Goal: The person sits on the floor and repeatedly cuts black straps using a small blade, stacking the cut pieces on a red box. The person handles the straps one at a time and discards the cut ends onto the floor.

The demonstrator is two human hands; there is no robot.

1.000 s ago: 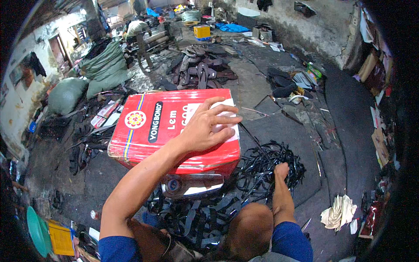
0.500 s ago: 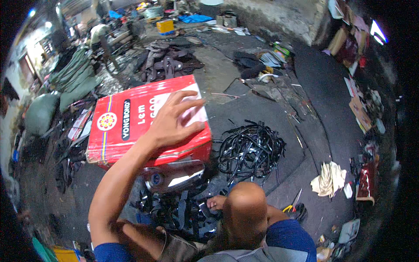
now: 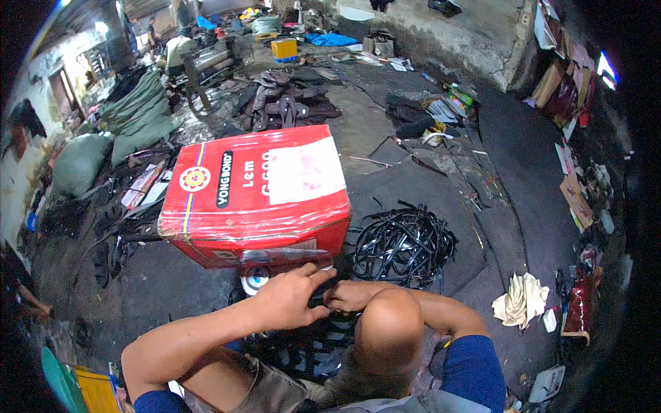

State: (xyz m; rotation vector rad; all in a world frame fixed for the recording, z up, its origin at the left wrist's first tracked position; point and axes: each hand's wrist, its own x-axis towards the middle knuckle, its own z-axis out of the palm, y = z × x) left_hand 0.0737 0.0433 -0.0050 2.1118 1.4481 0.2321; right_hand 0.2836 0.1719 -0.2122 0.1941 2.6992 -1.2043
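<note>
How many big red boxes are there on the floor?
1. The big red box sits on the dark floor right in front of the person, above both hands, left of the tangle of black straps. Others could be hidden in the far clutter.

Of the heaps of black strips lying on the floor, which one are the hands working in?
The flat black strap pieces just below the red cardboard box, under both hands; the tangled black loop pile lies untouched to the right.

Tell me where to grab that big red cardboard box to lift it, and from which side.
Take the red box by its two short ends, one hand on each, coming in from its left and right sides. It lies flat and wide, too broad for one hand, and its near face is crowded by the left hand and right hand, so probably the ends give the freest hold.
</note>
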